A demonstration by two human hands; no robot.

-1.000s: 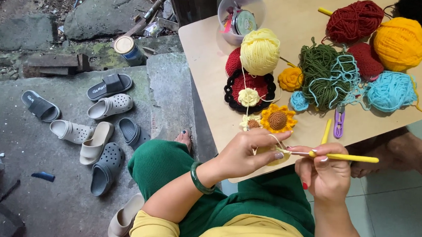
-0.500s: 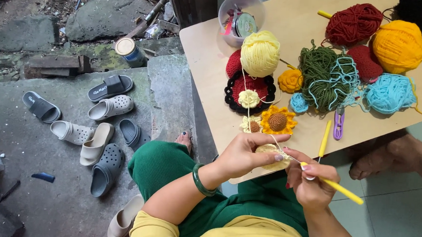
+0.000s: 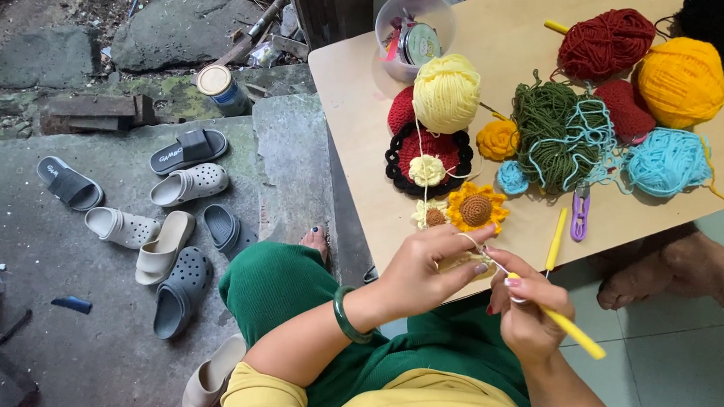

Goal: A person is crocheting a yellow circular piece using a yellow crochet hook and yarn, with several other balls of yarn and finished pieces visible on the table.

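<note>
Left hand (image 3: 425, 270): fingers pinched narrow on a small pale yellow crochet piece (image 3: 463, 262), yarn strand running over the index finger. Right hand (image 3: 531, 314): fingers closed around a yellow crochet hook (image 3: 568, 329), tip at the piece, handle pointing down-right. Both sit at the near edge of the surface (image 3: 366, 137), just near of the crocheted sunflower (image 3: 476, 209). Versus 0.5 s ago: hook more steeply angled, hands slightly closer together.

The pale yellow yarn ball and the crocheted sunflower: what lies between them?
In the head view, a red-and-black crocheted round with a small cream flower lies between them.
</note>
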